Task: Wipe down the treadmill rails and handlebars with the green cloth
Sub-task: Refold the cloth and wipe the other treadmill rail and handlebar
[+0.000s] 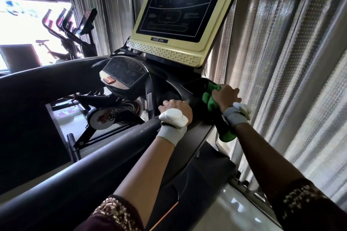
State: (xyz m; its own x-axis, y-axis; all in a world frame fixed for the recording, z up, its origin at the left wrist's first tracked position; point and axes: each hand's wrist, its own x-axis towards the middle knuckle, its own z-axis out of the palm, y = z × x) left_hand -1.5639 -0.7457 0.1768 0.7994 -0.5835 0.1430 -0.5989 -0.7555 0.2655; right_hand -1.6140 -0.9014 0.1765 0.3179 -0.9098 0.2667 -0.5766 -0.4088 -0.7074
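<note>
Head-cam view, tilted, looking down both forearms at a treadmill w/ a big cream-framed screen [180, 7] above a dark console [124, 73]. Right hand [225, 96] presses the green cloth [209, 97] onto the right handlebar [199, 97] near where it joins the console; fingers curl over the cloth and bar, so it is gripping cloth against the bar. Cloth is bunched mostly under and to the left of that hand, w/ a loose end hanging out lower down [228, 135], just below the wrist. Left hand [175, 108] grips the left handlebar [146, 127] bare, no cloth, seemingly for support. Both wrists wear grey bands w/ white devices on the back. Grey curtains [281, 52] run close along the right side; other gym machines [71, 30] stand well apart at upper left by a bright window. Progress, as a judgement: wiping is under way at the top of the right bar; cannot tell which parts are already clean, since the dark surfaces show no clear wipe marks. Likely left: the left handlebar under the bare hand and the long side rail [65, 184] running toward the camera.
</note>
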